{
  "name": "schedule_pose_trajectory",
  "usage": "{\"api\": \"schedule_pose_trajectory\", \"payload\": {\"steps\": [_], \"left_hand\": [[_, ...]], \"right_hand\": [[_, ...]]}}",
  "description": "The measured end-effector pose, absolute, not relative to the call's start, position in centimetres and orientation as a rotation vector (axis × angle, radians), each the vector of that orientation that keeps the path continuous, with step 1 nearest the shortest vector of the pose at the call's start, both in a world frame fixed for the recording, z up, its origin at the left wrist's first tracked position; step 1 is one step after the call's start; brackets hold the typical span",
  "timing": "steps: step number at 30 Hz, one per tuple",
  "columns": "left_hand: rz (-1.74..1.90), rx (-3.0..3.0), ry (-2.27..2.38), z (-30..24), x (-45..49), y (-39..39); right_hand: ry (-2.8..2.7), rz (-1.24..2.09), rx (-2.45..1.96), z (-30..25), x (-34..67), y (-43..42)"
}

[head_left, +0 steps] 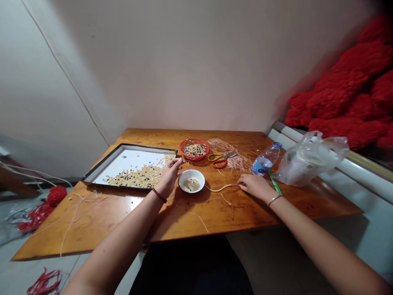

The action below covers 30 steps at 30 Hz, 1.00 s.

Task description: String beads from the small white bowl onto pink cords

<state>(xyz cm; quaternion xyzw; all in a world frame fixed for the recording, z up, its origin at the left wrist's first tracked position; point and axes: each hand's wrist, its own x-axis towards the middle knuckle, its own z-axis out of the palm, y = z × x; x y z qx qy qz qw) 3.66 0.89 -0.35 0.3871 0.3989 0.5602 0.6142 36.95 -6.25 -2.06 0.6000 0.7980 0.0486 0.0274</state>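
Note:
My left hand (pixel 169 174) hovers at the right edge of the flat tray (pixel 104 164) of loose pale beads (pixel 141 176), fingers pinched together; what they pinch is too small to make out. My right hand (pixel 253 185) rests on the wooden table (pixel 196 213), fingers closed on the end of a cord strung with pale beads (pixel 219 188). That strand runs left toward a small white bowl (pixel 191 180) holding a few beads, which sits between my two hands.
Behind the bowl stand a red basket of beaded strands (pixel 194 148), orange-handled scissors (pixel 220 159) on a heap of pink cord (pixel 229 153), a water bottle (pixel 265 158) and a clear plastic bag (pixel 310 157). Loose cord trails off the table's left. Red yarn bundles (pixel 346 102) pile at right.

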Motion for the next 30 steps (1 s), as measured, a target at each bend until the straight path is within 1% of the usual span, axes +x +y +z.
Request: {"api": "schedule_pose_trajectory", "payload": {"steps": [7,16,21,30], "left_hand": [[1.286,0.897,0.937,0.0,3.5,0.9],[1.291,0.909,0.924,0.0,3.4,0.8],[1.301,0.934,0.922,-0.2,3.5,0.8],[1.291,0.93,0.921,-0.3,3.5,0.8]], "right_hand": [[2.492,0.197,1.88,-1.4,36.6,-5.9],[2.555,0.11,1.699,-1.6,35.5,-4.9],[2.534,0.123,1.671,-1.4,35.4,-4.5],[2.536,0.016,1.738,-0.9,36.2,-3.7]]}}
